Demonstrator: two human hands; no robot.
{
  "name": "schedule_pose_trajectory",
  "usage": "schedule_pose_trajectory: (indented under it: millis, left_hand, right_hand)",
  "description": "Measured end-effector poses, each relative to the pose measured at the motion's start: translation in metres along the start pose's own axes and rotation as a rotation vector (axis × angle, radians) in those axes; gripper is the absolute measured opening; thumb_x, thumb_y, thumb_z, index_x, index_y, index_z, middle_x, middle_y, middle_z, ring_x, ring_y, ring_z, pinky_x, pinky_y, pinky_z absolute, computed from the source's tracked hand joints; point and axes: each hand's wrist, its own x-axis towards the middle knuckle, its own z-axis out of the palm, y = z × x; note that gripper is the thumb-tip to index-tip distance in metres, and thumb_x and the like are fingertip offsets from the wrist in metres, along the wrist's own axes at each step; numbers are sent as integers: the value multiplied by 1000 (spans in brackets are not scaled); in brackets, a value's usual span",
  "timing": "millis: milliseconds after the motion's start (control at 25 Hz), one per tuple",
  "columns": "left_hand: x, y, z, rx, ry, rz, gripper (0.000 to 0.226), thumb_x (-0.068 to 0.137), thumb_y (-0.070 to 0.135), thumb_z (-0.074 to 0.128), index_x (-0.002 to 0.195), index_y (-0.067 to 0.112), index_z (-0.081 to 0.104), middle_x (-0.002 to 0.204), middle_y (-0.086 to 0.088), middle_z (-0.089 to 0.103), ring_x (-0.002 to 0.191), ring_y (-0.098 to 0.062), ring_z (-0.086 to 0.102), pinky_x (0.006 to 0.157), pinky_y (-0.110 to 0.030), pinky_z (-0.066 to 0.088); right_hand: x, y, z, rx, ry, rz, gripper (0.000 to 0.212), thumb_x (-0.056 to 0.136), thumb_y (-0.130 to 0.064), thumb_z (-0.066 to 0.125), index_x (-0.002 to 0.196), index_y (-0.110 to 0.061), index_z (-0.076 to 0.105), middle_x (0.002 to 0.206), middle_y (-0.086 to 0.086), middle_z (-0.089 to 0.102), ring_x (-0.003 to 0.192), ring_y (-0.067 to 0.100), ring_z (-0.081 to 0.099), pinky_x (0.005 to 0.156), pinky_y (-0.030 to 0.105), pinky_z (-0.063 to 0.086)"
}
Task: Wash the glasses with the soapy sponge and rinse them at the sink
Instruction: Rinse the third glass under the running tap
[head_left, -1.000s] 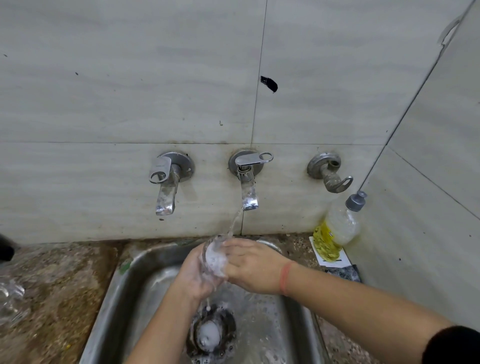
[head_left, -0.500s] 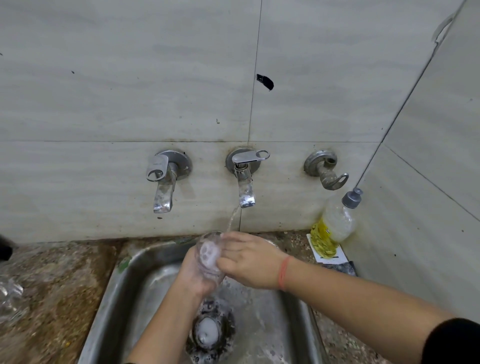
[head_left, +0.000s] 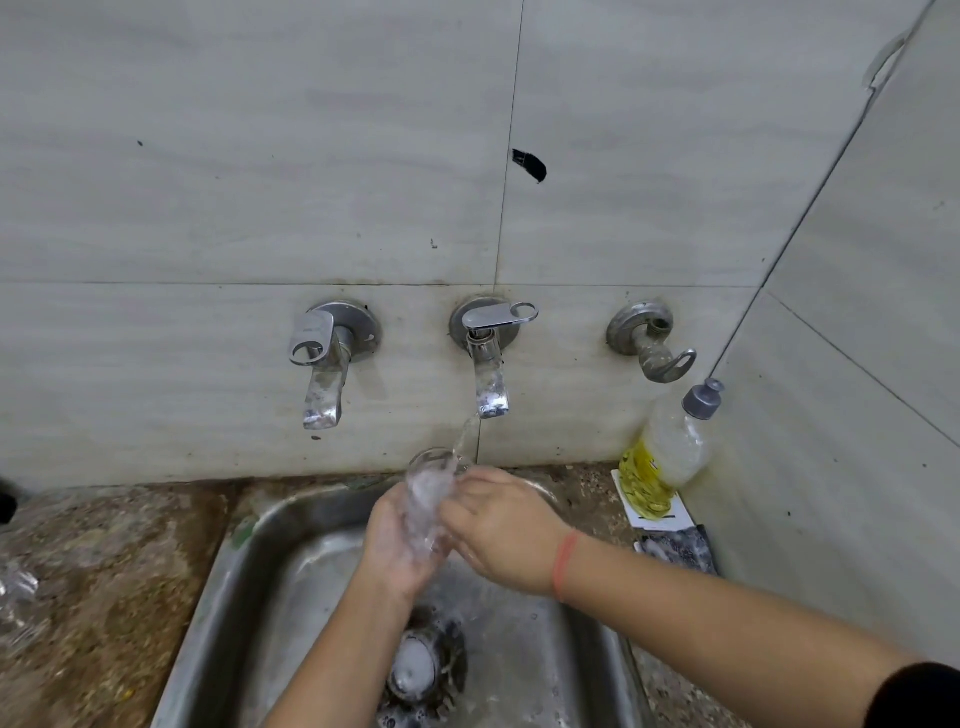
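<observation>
so the glass (head_left: 434, 493) has tipped up since a second ago; back then its mouth faced more toward the camera and the inside looked white with suds, now the rim sits right under the stream (head_left: 465, 436) from the middle tap (head_left: 488, 384) and it looks mostly clear and watery; left hand (head_left: 397, 545) is wrapped round the lower half, fingers curled on it; right hand (head_left: 506, 535) is curled against the upper side near the rim, looks like it's rubbing while gripping; all of it is above the sink (head_left: 234, 571), with foam sitting in the drain (head_left: 421, 670); I'd say this one's in the rinse stage now, nearly done; no sponge in sight
</observation>
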Motion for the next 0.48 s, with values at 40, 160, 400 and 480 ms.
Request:
schedule_pose_trajectory:
  millis: [40, 160, 400, 480]
  left_hand:
    - [4, -3, 0, -45, 41, 40, 26, 77, 19, 53, 93, 2, 64, 85, -11, 62, 71, -21, 63, 59, -27, 55]
    - [4, 4, -5, -21, 18, -41, 21, 78, 11, 54, 93, -2, 61, 80, -13, 62, 68, -23, 65, 60, -27, 56]
    - [-12, 12, -1, 142, -74, -144, 13, 78, 9, 63, 87, -1, 65, 73, -17, 66, 57, -27, 65, 47, -33, 56]
    - [-5, 9, 1, 159, -52, -81, 17, 74, 16, 67, 84, 3, 70, 76, -13, 70, 60, -22, 66, 48, -28, 55]
  right_hand:
    - [5, -8, -1, 76, 23, 127, 22, 88, -27, 46, 81, -12, 61, 74, 5, 65, 74, 25, 60, 89, 37, 46]
    - [0, -4, -2, 155, -60, 71, 24, 93, -27, 44, 92, -14, 64, 89, 6, 68, 91, 24, 61, 103, 37, 38]
    - [3, 1, -1, 49, 187, -45, 10, 90, -18, 52, 81, -16, 58, 72, 2, 61, 75, 17, 55, 107, 38, 36]
    - [12, -11, -8, 296, 150, 317, 16, 93, -19, 46, 81, -16, 56, 70, 5, 61, 69, 20, 53, 84, 33, 44]
